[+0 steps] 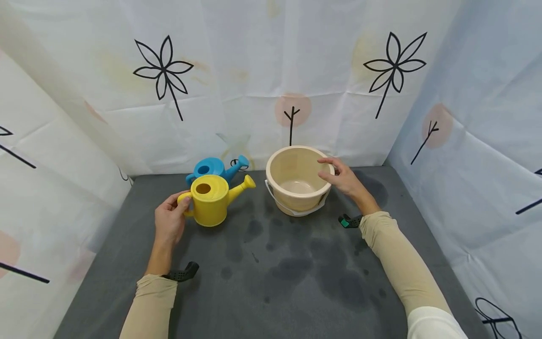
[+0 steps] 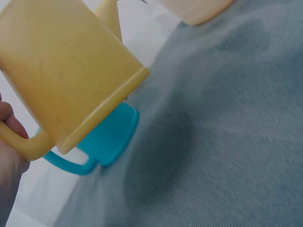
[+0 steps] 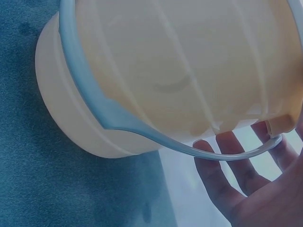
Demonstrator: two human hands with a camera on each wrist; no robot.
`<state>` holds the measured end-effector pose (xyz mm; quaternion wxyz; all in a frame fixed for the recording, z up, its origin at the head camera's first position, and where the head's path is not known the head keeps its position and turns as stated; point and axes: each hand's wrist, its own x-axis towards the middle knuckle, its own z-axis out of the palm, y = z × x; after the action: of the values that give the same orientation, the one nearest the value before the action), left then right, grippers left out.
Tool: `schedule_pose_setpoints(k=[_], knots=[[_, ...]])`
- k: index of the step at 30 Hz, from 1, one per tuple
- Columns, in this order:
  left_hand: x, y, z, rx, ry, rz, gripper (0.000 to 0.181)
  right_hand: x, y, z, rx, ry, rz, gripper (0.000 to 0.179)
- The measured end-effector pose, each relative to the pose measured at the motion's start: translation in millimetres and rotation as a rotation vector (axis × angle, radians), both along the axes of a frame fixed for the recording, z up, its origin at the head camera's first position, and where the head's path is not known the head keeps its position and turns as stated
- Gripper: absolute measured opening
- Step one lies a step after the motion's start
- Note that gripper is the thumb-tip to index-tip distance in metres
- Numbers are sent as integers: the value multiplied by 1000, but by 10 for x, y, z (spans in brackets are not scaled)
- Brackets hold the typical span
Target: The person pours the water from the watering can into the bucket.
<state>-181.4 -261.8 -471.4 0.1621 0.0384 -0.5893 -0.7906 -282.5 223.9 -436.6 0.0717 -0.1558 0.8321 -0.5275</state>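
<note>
My left hand (image 1: 170, 217) grips the handle of a yellow watering can (image 1: 210, 202), thumb over the handle. In the left wrist view, the yellow can (image 2: 71, 61) is raised off the table, spout toward the right. Behind it, partly hidden, stands a blue watering can (image 1: 211, 165). My right hand (image 1: 345, 178) is at the right rim of a cream bucket (image 1: 298, 200), with thumb and a finger reaching over the rim. In the right wrist view, its fingers (image 3: 215, 175) are spread beside the bucket wall, near the bucket's handle (image 3: 165, 141), which hangs down in front.
A dark grey table (image 1: 271, 292) with damp-looking patches lies under everything. White cloth walls (image 1: 254, 56) with flower and tree drawings enclose the back and both sides. Each wrist wears a black strap mount (image 1: 185, 272).
</note>
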Motion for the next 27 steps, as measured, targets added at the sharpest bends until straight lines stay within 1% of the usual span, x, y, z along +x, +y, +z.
schedule_pose_setpoints(k=[3,6,10,14,18,21,27], knots=[[-3,32,86,16,26,3,14,8,8,-4,0,2,1,55],[-4,65,164,23,47,-9,15,12,13,-9,3,-1,-4,54],[-12,119,266,7,47,-15,18,9,8,-14,26,-4,-19,53],[-46,206,372,-26,24,-5,17,3,8,-14,36,-12,-21,55],[-81,308,458,-114,5,-3,18,-7,4,-7,35,-19,-16,57],[-108,372,504,-158,11,-12,21,25,-12,57,28,-28,-13,56],[-148,477,566,-157,27,-24,20,171,-74,286,21,-58,-5,55]])
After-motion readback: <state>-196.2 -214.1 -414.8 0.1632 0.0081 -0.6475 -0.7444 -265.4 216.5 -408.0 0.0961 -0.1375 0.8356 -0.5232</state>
